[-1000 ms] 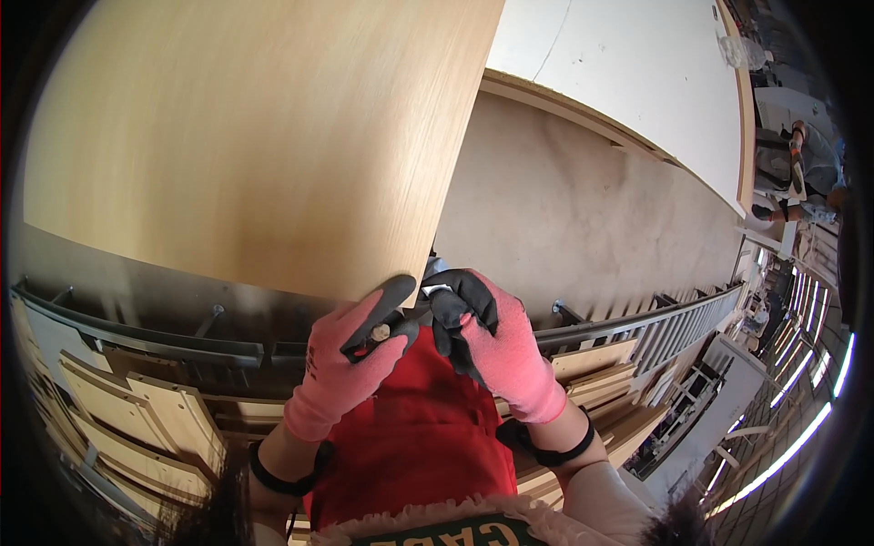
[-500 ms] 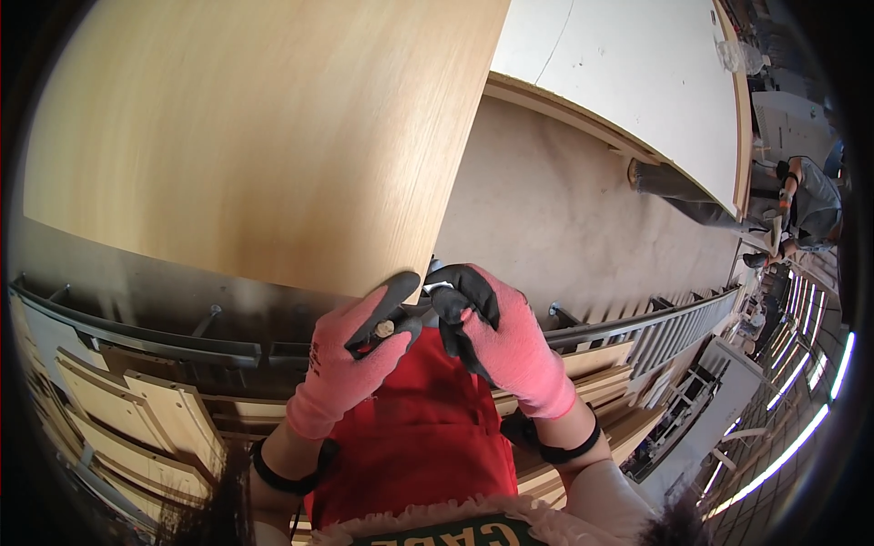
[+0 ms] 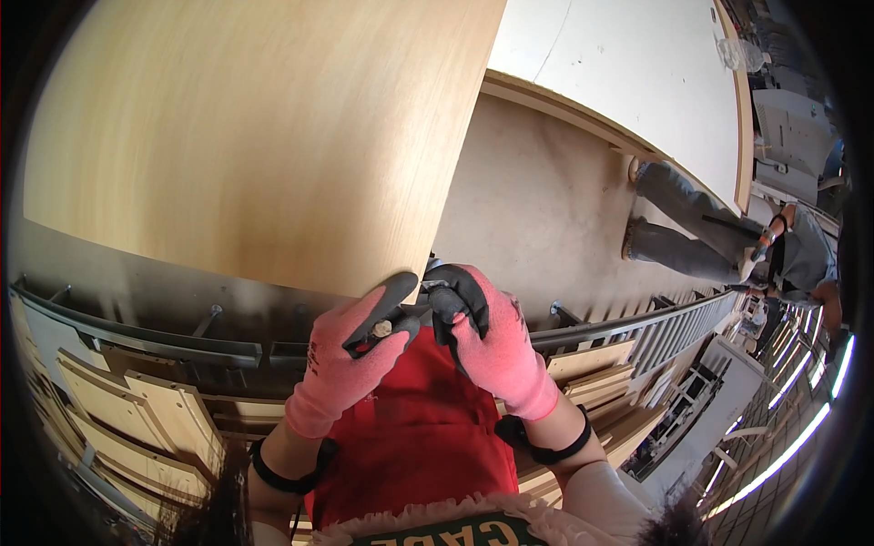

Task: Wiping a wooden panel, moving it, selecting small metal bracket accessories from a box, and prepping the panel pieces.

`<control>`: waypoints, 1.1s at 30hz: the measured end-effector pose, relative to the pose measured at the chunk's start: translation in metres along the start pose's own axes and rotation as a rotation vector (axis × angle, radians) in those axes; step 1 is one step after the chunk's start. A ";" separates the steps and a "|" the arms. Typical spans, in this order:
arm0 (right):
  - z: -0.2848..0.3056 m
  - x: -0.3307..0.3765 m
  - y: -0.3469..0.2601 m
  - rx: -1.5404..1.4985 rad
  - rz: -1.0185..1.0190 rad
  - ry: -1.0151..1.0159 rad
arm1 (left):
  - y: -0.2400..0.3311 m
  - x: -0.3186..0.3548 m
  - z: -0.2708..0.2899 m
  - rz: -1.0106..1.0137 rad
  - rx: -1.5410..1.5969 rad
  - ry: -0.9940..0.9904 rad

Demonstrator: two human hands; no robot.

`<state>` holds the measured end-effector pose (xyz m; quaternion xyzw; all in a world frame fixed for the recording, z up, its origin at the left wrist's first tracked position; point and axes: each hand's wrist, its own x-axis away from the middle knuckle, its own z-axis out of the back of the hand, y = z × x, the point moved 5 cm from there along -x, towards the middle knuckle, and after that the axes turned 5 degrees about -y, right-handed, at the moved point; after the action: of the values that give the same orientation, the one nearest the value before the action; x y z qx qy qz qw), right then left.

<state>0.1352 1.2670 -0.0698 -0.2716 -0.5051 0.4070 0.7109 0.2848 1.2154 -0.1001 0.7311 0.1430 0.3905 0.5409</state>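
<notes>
Both my hands wear pink gloves with dark grey palms and fingers. My left hand (image 3: 350,355) is closed at the near right corner of a pale wood-grain panel (image 3: 264,155), its index finger along the panel's edge. Between its fingers shows the rounded tan end of a small object (image 3: 382,328); the rest is covered. Beside it, just right of that corner, my right hand (image 3: 492,341) is closed with the fingers curled in. A small grey piece (image 3: 435,286) shows at its fingertips, mostly hidden, and I cannot tell its kind.
A white-topped board (image 3: 628,82) with a wooden edge lies at the far right. Behind it a co-worker in jeans (image 3: 678,250) stands on the floor. A roller conveyor rail (image 3: 655,332) runs on the near side, above stacked wooden boards (image 3: 137,409). A clear plastic bottle (image 3: 742,55) lies at the upper right.
My right hand has turned slightly and shifted a little left; the pale strip at its fingertips now looks grey. My left hand stays put. The co-worker's legs have come further into view.
</notes>
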 end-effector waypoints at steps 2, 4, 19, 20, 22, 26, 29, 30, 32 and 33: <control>0.001 0.000 0.004 -0.119 -0.063 -0.054 | 0.005 -0.003 -0.002 0.000 0.002 -0.008; 0.003 0.002 0.007 -0.111 -0.045 -0.059 | 0.006 -0.004 -0.003 0.005 -0.006 -0.005; 0.010 -0.003 0.003 0.007 -0.006 -0.061 | 0.008 -0.007 -0.007 -0.028 -0.002 -0.002; 0.010 -0.003 0.003 0.010 0.008 -0.051 | 0.009 -0.008 -0.006 -0.025 -0.036 -0.001; 0.009 0.001 -0.002 0.090 0.022 -0.044 | 0.006 -0.008 -0.006 -0.014 -0.019 -0.001; 0.008 0.002 -0.018 0.310 0.106 0.057 | 0.007 -0.009 -0.005 -0.026 -0.050 0.003; 0.009 -0.003 -0.018 0.341 0.127 0.055 | 0.004 -0.010 -0.005 -0.031 -0.016 -0.003; 0.008 -0.004 -0.018 0.339 0.128 0.055 | 0.005 -0.011 -0.004 -0.030 -0.019 -0.002; 0.007 -0.006 -0.016 0.344 0.098 0.054 | 0.008 -0.013 -0.004 -0.012 -0.051 -0.015; 0.007 -0.007 -0.016 0.340 0.101 0.056 | 0.009 -0.013 -0.004 -0.013 -0.056 -0.014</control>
<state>0.1323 1.2524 -0.0588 -0.1837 -0.3948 0.5143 0.7389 0.2717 1.2070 -0.0970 0.7173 0.1328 0.3859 0.5647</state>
